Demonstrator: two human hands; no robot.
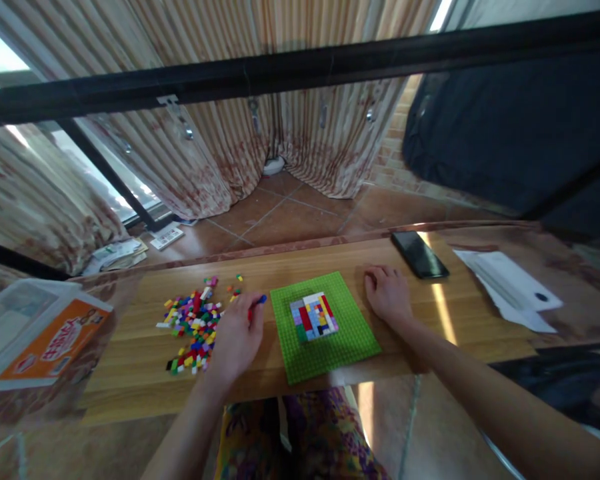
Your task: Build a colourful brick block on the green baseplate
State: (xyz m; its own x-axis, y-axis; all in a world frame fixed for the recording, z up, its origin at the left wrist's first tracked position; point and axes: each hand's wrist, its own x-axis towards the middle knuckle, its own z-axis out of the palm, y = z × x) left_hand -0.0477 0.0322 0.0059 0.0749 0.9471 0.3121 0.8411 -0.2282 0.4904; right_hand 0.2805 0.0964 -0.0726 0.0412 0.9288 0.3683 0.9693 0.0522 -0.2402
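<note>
Pinching a small blue brick (261,299) and a red one beside it between its fingertips, the left hand (236,337) hovers just left of the green baseplate (353,337), the landmark for all positions here. The right hand (387,293) rests loosely curled and empty on the wooden table (130,373), touching the baseplate's right edge. A multicoloured brick panel (313,316) sits at the baseplate's centre. Risk: the pinch is shallow, so a brick could slip and scatter, and an unsteadied baseplate may slide under pressing force. Left of the baseplate lies a loose brick pile (193,323); farther left, a lidded plastic box (35,337). Right of the baseplate are a phone (420,255) and white papers (510,287). Nothing obstructs the panel.
</note>
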